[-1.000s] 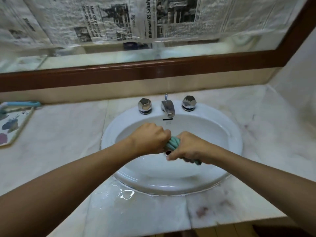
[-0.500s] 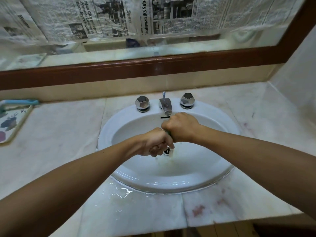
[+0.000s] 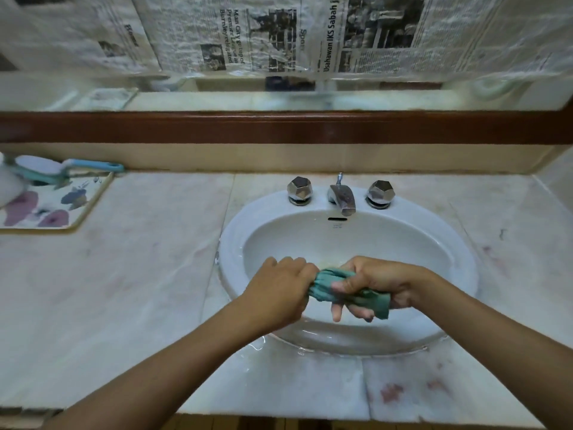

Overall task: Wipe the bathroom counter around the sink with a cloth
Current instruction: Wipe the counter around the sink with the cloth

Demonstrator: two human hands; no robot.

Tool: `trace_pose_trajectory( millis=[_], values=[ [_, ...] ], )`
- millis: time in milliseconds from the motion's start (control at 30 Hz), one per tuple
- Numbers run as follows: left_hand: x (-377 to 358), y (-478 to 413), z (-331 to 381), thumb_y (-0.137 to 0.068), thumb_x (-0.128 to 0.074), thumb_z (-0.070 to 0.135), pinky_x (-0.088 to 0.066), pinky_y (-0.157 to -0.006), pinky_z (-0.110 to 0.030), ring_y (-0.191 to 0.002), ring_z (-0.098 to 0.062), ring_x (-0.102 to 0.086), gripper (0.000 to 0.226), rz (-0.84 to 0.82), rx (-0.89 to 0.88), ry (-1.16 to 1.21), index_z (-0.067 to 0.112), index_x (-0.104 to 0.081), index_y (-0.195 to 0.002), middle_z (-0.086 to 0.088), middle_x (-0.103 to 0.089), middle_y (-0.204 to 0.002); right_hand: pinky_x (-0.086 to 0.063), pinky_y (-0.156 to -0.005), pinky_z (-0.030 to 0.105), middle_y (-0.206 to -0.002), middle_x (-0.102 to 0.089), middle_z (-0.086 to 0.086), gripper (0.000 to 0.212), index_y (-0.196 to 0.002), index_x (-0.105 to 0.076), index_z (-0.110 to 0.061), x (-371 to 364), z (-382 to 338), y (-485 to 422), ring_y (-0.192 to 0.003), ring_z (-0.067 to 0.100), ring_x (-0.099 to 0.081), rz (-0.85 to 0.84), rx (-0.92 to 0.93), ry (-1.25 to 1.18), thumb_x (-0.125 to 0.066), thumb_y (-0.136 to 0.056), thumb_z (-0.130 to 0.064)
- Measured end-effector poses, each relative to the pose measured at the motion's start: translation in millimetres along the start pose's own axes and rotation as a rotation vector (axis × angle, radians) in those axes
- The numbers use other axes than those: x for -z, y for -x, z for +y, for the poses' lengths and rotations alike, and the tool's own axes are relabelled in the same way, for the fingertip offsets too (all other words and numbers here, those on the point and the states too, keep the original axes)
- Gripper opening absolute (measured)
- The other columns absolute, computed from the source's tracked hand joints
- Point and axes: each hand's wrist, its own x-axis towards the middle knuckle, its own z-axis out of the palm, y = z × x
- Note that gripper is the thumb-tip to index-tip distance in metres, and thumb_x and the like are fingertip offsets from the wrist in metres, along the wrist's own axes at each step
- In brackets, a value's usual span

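Pale marble counter [image 3: 139,290] is surrounding a white oval sink [image 3: 459,274], and over its basin a twisted teal cloth [image 3: 328,282] is lying crosswise, left to right. Clenching one end is the left hand [image 3: 279,290], fisted; the right hand [image 3: 384,282] is gripping the other end more loosely.

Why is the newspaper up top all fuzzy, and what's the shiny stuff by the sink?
Head view: the newspaper sits near the frame's edge, soft and smeared; also head view: the shiny stuff is light glinting off water at the sink rim; the cloth between left hand and right hand looks sharper.
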Motion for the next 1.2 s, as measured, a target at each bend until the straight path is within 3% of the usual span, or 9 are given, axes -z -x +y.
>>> trace_pose_trajectory(
  millis=[100, 167, 333, 500, 600, 700, 833, 967, 1200],
  values=[
    [-13.5, 35.3, -34.9, -0.073, -0.066, 0.011, -0.034, -0.059, -0.034, -0.068, -0.025, -0.054, 0.031, 0.368, -0.020, -0.091, 0.019, -0.062, -0.103, 0.000, -0.059, -0.083, -0.059, -0.066, 0.037, -0.118, -0.060, 0.033, 0.044, -0.124, -0.055, 0.006, -29.0, -2.3, -26.8, -0.094, 0.037, -0.068, -0.099, 0.029, -0.264, -0.060, -0.089, -0.021],
    [-24.4, 65.0, -56.9, -0.079, -0.061, 0.008, -0.036, -0.061, -0.035, -0.075, -0.025, -0.057, 0.032, 0.495, 0.058, -0.097, 0.020, -0.066, -0.109, 0.000, -0.064, -0.091, -0.056, -0.070, 0.030, -0.107, -0.067, 0.024, 0.033, -0.115, -0.063, 0.005, -58.1, -12.0, -53.1, -0.093, 0.028, -0.067, 0.002, 0.078, -0.211, -0.064, -0.088, -0.014],
    [-54.1, 152.7, -110.6, -0.075, -0.068, 0.020, -0.040, -0.085, -0.037, -0.118, -0.023, -0.046, 0.076, 0.349, 0.546, 0.189, 0.036, -0.037, -0.143, -0.001, -0.047, -0.140, -0.034, -0.064, 0.029, -0.073, -0.056, 0.005, 0.012, -0.091, -0.068, -0.002, -129.0, -37.0, -140.2, -0.070, 0.017, -0.049, 0.418, 0.239, 0.372, -0.059, -0.090, -0.010],
    [-68.8, 231.5, -190.0, -0.085, -0.065, 0.027, -0.037, -0.098, -0.048, -0.131, -0.028, -0.034, 0.061, 0.327, 0.961, 0.270, 0.025, -0.043, -0.142, -0.003, -0.034, -0.151, -0.043, -0.100, 0.046, -0.138, -0.047, 0.024, 0.056, -0.134, -0.049, -0.003, -183.3, -22.9, -238.7, -0.127, 0.042, -0.044, 0.775, 0.427, 1.091, -0.050, -0.077, 0.000],
    [-71.5, 252.1, -248.0, -0.086, -0.065, 0.024, -0.036, -0.100, -0.052, -0.134, -0.032, -0.032, 0.054, 0.269, 1.051, 0.235, 0.018, -0.050, -0.137, -0.006, -0.032, -0.153, -0.026, -0.109, 0.052, -0.149, -0.038, 0.017, 0.062, -0.137, -0.047, -0.007, -207.9, -1.1, -277.5, -0.137, 0.042, -0.032, 0.659, 0.364, 1.463, -0.042, -0.089, -0.046],
    [-74.3, 256.9, -299.3, -0.088, -0.060, 0.025, -0.035, -0.101, -0.052, -0.136, -0.034, -0.033, 0.051, 0.239, 1.043, 0.203, 0.018, -0.051, -0.138, -0.008, -0.033, -0.154, 0.001, -0.114, 0.037, -0.160, -0.009, -0.001, 0.060, -0.150, -0.024, -0.029, -214.1, -6.3, -293.0, -0.148, 0.022, 0.001, 0.605, 0.369, 1.485, -0.026, -0.095, -0.054],
    [-83.2, 248.1, -328.1, -0.087, -0.034, 0.044, -0.032, -0.102, -0.050, -0.142, -0.031, -0.027, 0.059, 0.130, 1.003, 0.113, 0.027, -0.044, -0.143, -0.003, -0.029, -0.157, -0.004, -0.115, 0.032, -0.160, 0.005, -0.014, 0.051, -0.148, -0.006, -0.048, -184.8, -20.2, -307.3, -0.148, 0.014, 0.007, 0.603, 0.394, 1.476, -0.015, -0.098, -0.047],
    [-94.6, 245.7, -332.1, -0.086, -0.034, 0.046, -0.032, -0.096, -0.046, -0.142, -0.027, -0.028, 0.058, 0.134, 1.005, 0.041, 0.029, -0.045, -0.141, -0.001, -0.032, -0.156, -0.028, -0.111, 0.047, -0.159, -0.015, 0.007, 0.053, -0.149, -0.017, -0.038, -129.4, -63.7, -354.3, -0.144, 0.034, -0.014, 0.936, 0.182, 1.393, -0.012, -0.097, -0.045],
    [-102.4, 245.9, -332.8, -0.085, -0.039, 0.045, -0.029, -0.096, -0.044, -0.141, -0.027, -0.031, 0.057, 0.179, 1.008, -0.011, 0.028, -0.048, -0.139, 0.000, -0.033, -0.155, -0.008, -0.117, 0.045, -0.162, -0.006, 0.006, 0.054, -0.152, -0.014, -0.031, -167.9, -125.3, -454.7, -0.147, 0.034, -0.002, 1.037, 0.177, 1.240, -0.020, -0.100, -0.039]
  ],
)
